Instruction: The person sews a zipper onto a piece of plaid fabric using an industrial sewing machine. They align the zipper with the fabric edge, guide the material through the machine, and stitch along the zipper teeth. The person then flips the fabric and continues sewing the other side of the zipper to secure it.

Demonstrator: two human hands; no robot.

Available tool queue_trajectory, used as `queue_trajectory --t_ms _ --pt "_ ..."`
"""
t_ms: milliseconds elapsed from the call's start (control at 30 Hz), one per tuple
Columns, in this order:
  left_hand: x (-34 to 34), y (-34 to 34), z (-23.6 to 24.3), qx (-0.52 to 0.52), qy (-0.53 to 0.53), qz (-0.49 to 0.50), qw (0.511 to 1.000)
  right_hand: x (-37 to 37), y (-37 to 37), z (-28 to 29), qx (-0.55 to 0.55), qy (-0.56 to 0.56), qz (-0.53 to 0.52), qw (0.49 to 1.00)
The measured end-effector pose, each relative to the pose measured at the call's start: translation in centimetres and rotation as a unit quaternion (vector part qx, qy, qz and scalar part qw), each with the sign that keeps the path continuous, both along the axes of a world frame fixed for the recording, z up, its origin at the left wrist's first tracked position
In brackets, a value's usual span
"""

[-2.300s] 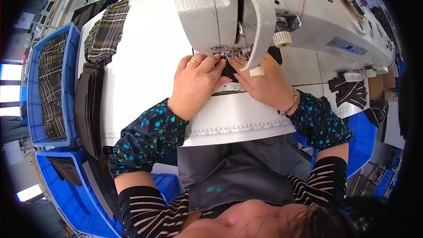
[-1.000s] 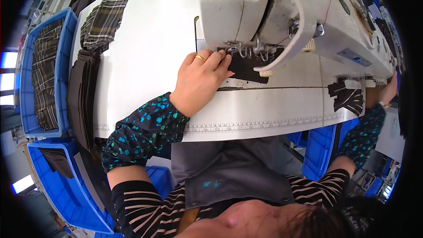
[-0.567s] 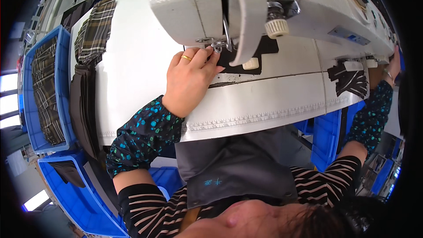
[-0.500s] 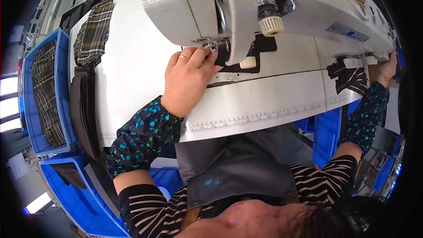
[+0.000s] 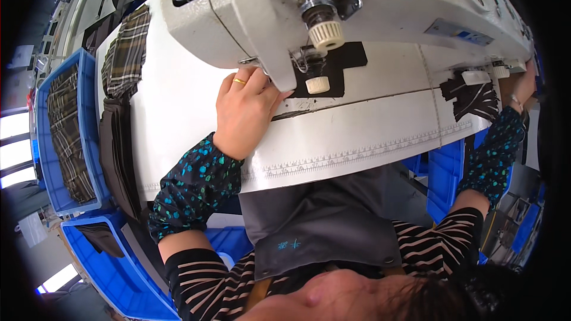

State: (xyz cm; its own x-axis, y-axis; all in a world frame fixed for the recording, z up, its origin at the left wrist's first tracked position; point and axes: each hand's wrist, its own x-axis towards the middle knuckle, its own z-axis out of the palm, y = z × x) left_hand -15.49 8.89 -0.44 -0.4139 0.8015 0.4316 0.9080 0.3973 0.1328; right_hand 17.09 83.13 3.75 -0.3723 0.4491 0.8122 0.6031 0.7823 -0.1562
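Note:
My left hand [image 5: 247,107], with a gold ring, reaches under the head of a white sewing machine [image 5: 250,18]. Its fingers are bent and pressed together at the needle area. Their tips are hidden behind the machine, so I cannot see what they hold. Just right of the fingers a black plate [image 5: 351,56] lies on the white table, under a cream knob [image 5: 317,85]. Far to the right, my right hand [image 5: 523,86] is at the machine's end, its fingers mostly hidden behind the body.
Plaid fabric pieces [image 5: 126,53] and folded dark cloth [image 5: 116,148] lie along the table's left edge. Beside them stands a blue bin [image 5: 98,160] with more plaid pieces; a second blue bin [image 5: 119,273] is below. A dark striped scrap [image 5: 473,100] lies near the machine's right end.
The view has shifted, so the machine head now covers more of my left fingertips. My left hand stays at the needle area, and my right hand stays at the machine's end.

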Motion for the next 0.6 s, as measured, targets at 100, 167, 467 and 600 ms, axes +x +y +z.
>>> queue_trajectory --t_ms 100,167,467,600 --pt "0.3 -0.3 0.0 -0.011 0.035 0.008 0.999 -2.6 -4.0 -2.9 -0.176 0.113 0.049 0.977" --pt "0.5 0.0 0.0 -0.016 0.081 -0.014 0.996 -1.7 -6.3 -1.9 -0.135 0.064 0.017 0.989" --pt "3.4 3.7 0.5 -0.048 -0.020 -0.061 0.997 -11.1 -38.1 3.8 0.075 0.016 0.371 0.925" --pt "2.4 -1.5 0.7 -0.047 -0.035 -0.126 0.990 -18.7 -46.9 1.1 0.065 -0.211 0.538 0.814"
